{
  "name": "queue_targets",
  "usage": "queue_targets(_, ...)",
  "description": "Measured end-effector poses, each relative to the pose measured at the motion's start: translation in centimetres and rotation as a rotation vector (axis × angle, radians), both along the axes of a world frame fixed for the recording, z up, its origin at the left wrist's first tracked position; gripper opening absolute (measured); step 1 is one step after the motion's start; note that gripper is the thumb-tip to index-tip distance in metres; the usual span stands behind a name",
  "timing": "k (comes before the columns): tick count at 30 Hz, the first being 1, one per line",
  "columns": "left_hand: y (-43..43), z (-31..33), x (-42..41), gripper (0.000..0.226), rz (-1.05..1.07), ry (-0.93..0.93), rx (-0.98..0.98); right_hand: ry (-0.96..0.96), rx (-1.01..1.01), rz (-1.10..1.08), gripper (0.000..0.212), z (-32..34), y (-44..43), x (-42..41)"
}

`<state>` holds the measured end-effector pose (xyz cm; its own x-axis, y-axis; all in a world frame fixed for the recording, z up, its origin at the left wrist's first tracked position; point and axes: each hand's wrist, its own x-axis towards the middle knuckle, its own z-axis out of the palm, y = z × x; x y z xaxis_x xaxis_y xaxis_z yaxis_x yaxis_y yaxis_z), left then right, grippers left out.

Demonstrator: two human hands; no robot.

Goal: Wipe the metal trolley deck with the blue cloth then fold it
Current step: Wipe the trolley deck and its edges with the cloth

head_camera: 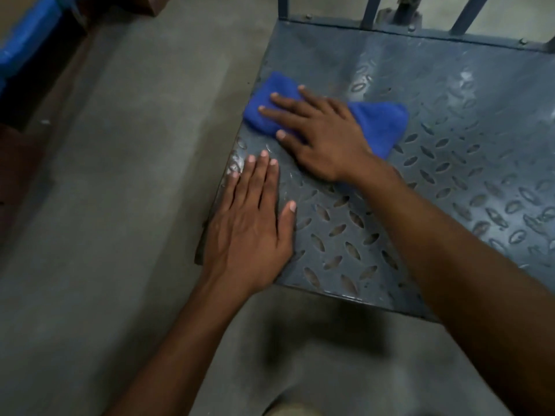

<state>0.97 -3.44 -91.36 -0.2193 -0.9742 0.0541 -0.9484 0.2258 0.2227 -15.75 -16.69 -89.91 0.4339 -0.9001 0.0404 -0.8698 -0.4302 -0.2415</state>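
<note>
The metal trolley deck point(450, 175) is dark grey tread plate with a raised oval pattern, filling the right half of the view. A bunched blue cloth point(381, 121) lies near the deck's left edge. My right hand point(324, 136) presses flat on the cloth, fingers spread and pointing left, covering its middle. My left hand point(252, 223) rests palm down on the deck's near left corner, fingers together, holding nothing. The two hands are a small gap apart.
Upright metal bars point(369, 10) of the trolley's handle frame rise along the deck's far edge. Bare concrete floor point(120, 205) lies left of and in front of the deck. A blue object point(27, 34) and dark brown items sit at the far left.
</note>
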Motion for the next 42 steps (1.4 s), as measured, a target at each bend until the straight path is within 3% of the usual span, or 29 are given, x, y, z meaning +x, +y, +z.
queue_targets(2,-0.1,-0.2,0.0,0.071,-0.022,-0.002,-0.022,-0.011,-0.004,0.018,0.052,0.0,-1.9,-0.8)
queue_targets(6,-0.4,-1.1,-0.4,0.069,-0.044,0.015,-0.059,-0.018,0.011,-0.387,0.053,0.3,-5.6,-2.0)
queue_targets(9,-1.2,-1.7,-0.7,0.070,-0.042,0.024,-0.050,0.018,0.026,-0.049,0.052,-0.3,-4.2,1.1)
queue_targets(12,-1.7,-2.3,0.8,0.070,-0.031,0.002,-0.061,-0.067,0.062,0.244,0.048,-1.4,-3.4,2.8)
queue_targets(14,-1.5,-2.8,2.1,0.070,-0.037,-0.016,-0.049,-0.142,0.111,0.145,0.047,-1.8,-5.0,2.8)
queue_targets(18,-1.4,-3.4,3.3,0.068,-0.050,-0.018,-0.056,-0.122,0.045,-0.273,0.050,-2.9,-6.5,1.4)
queue_targets(23,-2.4,-3.7,5.0,0.067,-0.023,-0.082,-0.091,-0.136,-0.034,0.104,0.051,-4.3,-1.0,2.3)
queue_targets(29,-6.4,-3.1,6.6,0.067,-0.014,-0.109,-0.167,-0.223,-0.075,-0.600,0.054,-4.3,-4.1,-3.2)
queue_targets(31,-7.1,-3.1,7.4,0.068,0.012,-0.127,-0.183,-0.174,-0.101,-0.512,0.054,-4.2,-3.6,-0.5)
queue_targets(34,-7.5,-3.7,7.9,0.067,0.043,-0.124,-0.204,-0.137,-0.117,-0.134,0.053,-5.0,-1.4,1.8)
queue_targets(36,-7.3,-4.2,7.9,0.066,0.036,-0.126,-0.210,-0.139,-0.096,-0.057,0.052,-5.9,-0.5,0.6)
queue_targets(40,-7.0,-4.7,7.9,0.065,-0.009,-0.132,-0.206,-0.224,-0.055,-0.511,0.055,-6.8,-1.1,-3.5)
queue_targets(42,-6.9,-4.8,8.1,0.065,-0.003,-0.126,-0.216,-0.212,-0.040,-0.606,0.056,-6.6,-1.1,-2.2)
